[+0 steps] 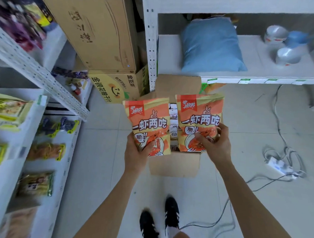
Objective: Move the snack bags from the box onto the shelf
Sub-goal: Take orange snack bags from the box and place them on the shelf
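Orange-and-yellow glossy snack bags, one per hand: left hand (136,151) grips the left bag (149,122), right hand (215,143) grips the right bag (200,117), both above the brown cardboard box (174,165). I'd keep them upright, then swing to the white metal shelf (73,145) beyond the left hand.

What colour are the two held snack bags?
Orange and pale yellow snack bags, with a red shrimp picture; head view.

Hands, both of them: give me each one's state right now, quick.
Left hand: grips the left snack bag by its lower edge.
Right hand: grips the right snack bag at its lower right corner.
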Motion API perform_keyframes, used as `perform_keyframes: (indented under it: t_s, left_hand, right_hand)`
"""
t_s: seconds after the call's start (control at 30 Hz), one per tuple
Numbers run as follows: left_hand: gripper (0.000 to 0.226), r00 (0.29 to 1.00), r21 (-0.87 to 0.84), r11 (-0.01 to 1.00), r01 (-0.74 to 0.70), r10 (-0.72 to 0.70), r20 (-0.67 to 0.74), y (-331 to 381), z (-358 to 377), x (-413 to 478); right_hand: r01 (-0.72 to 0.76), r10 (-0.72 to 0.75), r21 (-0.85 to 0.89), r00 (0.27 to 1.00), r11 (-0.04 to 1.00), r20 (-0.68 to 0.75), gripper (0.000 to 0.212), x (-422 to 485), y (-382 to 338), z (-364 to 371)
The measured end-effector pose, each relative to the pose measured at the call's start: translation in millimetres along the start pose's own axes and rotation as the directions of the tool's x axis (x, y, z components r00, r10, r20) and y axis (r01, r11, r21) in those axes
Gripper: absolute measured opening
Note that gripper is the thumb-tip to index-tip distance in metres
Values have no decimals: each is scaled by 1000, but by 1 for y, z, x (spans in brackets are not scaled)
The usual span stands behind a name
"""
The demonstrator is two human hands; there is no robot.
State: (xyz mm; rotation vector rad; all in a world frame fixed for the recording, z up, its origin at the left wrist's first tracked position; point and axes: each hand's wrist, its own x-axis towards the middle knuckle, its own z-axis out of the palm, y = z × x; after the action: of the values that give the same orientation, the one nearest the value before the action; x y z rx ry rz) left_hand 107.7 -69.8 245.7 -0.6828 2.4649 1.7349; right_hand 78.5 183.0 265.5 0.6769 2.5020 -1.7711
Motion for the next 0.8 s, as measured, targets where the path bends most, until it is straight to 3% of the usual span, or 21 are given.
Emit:
perform_keyframes:
  t_s: [0.23,0.47,0.6,0.8]
  left_hand:
    - [54,994,-53,999,4,-9,-107,6,-89,-104]
    - [53,939,-110,993,50,-84,-333,-3,-194,-189]
    - [48,852,-141,987,75,-136,-505,-6,-244,-222]
    - [47,675,-251,967,31,-206,-709,-6,-302,-273]
  right_hand:
    - [62,-61,0,995,998,75,70,-115,-34,-2]
    - [155,-147,-6,949,988,278,66,-199,-95,52]
    - [205,-208,57,864,977,459,56,-232,-136,90]
    - [393,-331,67,659,917,675,62,-276,-187,145]
